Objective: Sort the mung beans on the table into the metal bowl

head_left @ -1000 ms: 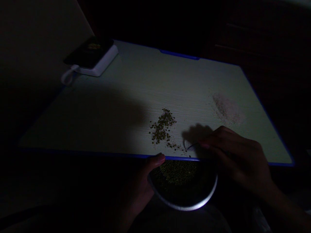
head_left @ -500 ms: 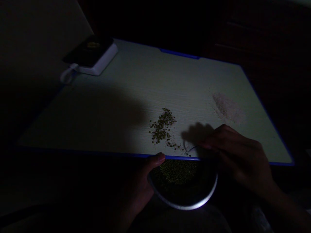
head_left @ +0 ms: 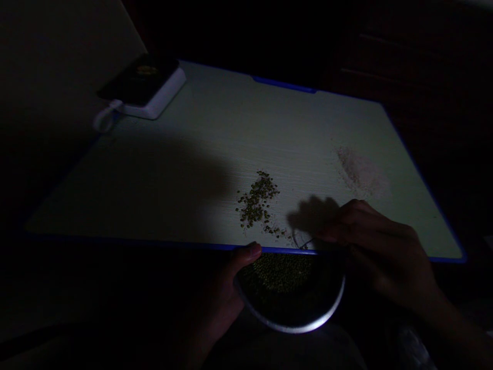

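Observation:
My left hand (head_left: pixel 234 282) is closed on the left side of a round metal bowl (head_left: pixel 308 325), its thumb resting at the board's near edge. Mung beans (head_left: pixel 283 272) fill the visible part of the bowl, which sits below that edge. Fingers pinched, my right hand (head_left: pixel 379 246) holds a thin dark tool (head_left: pixel 307 242) low over the board. Its exact kind is too dark to make out. A couple of beans lie by its tip at the edge. Left of it, a loose heap of mung beans (head_left: pixel 257 200) is spread on the board, mixed with fine pale bits.
The pale board (head_left: pixel 231 118) has a blue rim. A heap of pale pinkish grains (head_left: pixel 362 172) lies on its right side. At the far left corner sits a white box-like device (head_left: pixel 165 97) with a strap and a dark top. Surroundings are very dark.
My right hand has shifted slightly toward the near edge, and the tool's tip is lower. The beans by the tip have moved to the rim. My left hand and the bowl stay put.

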{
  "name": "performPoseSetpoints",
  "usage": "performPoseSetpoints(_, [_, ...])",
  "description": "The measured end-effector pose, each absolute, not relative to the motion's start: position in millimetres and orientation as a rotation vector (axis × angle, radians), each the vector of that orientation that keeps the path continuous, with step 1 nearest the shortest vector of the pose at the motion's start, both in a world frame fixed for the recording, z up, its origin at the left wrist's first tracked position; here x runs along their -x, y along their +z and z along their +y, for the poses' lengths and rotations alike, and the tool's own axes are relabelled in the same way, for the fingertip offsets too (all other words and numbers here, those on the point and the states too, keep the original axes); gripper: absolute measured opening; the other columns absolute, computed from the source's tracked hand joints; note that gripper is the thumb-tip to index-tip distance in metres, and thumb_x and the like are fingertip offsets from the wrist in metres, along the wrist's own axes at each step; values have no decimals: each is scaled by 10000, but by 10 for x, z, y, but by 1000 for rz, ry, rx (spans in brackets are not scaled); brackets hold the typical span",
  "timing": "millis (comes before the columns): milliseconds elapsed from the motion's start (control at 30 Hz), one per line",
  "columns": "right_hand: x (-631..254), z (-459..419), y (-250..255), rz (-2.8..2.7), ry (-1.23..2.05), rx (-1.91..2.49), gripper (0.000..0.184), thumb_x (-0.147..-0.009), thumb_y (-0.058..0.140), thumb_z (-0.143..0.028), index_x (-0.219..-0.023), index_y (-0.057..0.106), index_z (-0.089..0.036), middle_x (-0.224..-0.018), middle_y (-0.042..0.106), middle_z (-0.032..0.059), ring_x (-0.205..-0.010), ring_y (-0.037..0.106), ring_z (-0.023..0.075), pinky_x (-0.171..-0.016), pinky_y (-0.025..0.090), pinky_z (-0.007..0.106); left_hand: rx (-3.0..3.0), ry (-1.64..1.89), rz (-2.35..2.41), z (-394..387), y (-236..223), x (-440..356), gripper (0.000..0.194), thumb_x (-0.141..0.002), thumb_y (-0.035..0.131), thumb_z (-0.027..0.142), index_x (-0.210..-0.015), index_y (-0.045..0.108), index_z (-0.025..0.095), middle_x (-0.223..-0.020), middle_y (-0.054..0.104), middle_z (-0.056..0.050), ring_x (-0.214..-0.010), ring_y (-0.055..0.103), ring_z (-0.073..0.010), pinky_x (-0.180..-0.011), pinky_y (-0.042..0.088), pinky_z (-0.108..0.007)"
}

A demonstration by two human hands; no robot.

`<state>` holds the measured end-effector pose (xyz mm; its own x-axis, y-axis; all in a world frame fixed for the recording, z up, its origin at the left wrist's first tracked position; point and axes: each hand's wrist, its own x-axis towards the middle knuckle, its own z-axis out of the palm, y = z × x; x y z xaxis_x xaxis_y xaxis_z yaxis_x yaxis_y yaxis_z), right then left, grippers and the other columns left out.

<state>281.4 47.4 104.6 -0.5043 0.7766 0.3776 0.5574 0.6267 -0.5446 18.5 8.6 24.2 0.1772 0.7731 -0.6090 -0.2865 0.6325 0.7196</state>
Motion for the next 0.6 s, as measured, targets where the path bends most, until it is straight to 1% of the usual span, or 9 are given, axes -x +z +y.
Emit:
performPoseSetpoints(100, [-2823,438,1048,-2226,467,1055,351,-903,551,-11,-1130,716,-221,-892,735,49,-834,635,208,-720,505,379,-703,823,1313,41,215,-114,352,-643,946,206,-946,827,339,-1195,845,-25,-1312,678,-398,-1246,379,-557])
performPoseSetpoints(200, [-2801,388,1057,-2198,454,1091,321,-916,571,-31,-1120,726,-224,-895,752,47,-831,648,204,-699,517,362,-778,795,1339,31,199,-78,327,-658,932,194,-920,846,368,-1250,829,5,-1318,674,-377,-1290,293,-539])
performPoseSetpoints(300, [-2716,324,1054,-2167,440,1136,286,-932,598,-50,-1122,729,-220,-907,762,47,-814,656,192,-669,527,337,-563,804,1242,108,279,-166,232,-681,925,269,-883,836,343,-1165,855,-10,-1285,698,-377,-1253,370,-517])
performPoseSetpoints(333, [-2678,302,1047,-2161,436,1150,273,-940,606,-58,-1128,727,-213,-912,763,50,-808,659,188,-659,530,330,-465,805,1186,143,324,-211,172,-726,896,328,-883,827,329,-1116,866,-24,-1251,720,-375,-1216,427,-518])
performPoseSetpoints(367, [-2640,283,1039,-2160,432,1159,265,-947,609,-62,-1136,725,-206,-914,762,53,-801,662,184,-650,532,323,-405,780,1125,175,371,-252,137,-825,809,411,-910,823,304,-1058,874,-51,-1187,756,-372,-1160,494,-533])
performPoseSetpoints(433, [-2585,254,1017,-2158,416,1180,257,-957,610,-65,-1154,719,-190,-899,752,59,-782,666,180,-632,533,313,-348,763,1064,212,446,-302,202,-897,713,463,-871,803,284,-972,877,-68,-1104,793,-356,-1084,566,-520])
performPoseSetpoints(467, [-2575,247,1007,-2157,397,1199,252,-960,611,-67,-1157,718,-182,-885,744,62,-771,667,179,-624,532,309,-340,767,1060,211,464,-305,187,-893,720,450,-837,789,285,-963,876,-68,-1123,787,-352,-1077,574,-504])
performPoseSetpoints(533, [-2594,250,993,-2152,345,1254,223,-968,620,-83,-1144,721,-176,-860,734,66,-745,673,179,-604,522,308,-359,810,1092,179,446,-276,82,-814,812,357,-796,768,290,-988,874,-57,-1203,752,-357,-1090,567,-488])
performPoseSetpoints(600, [-2651,274,990,-2144,282,1322,193,-978,626,-109,-1125,726,-187,-858,735,69,-729,682,184,-588,507,315,-391,862,1138,135,375,-236,185,-686,900,237,-813,774,286,-1049,872,-50,-1285,702,-373,-1121,543,-496])
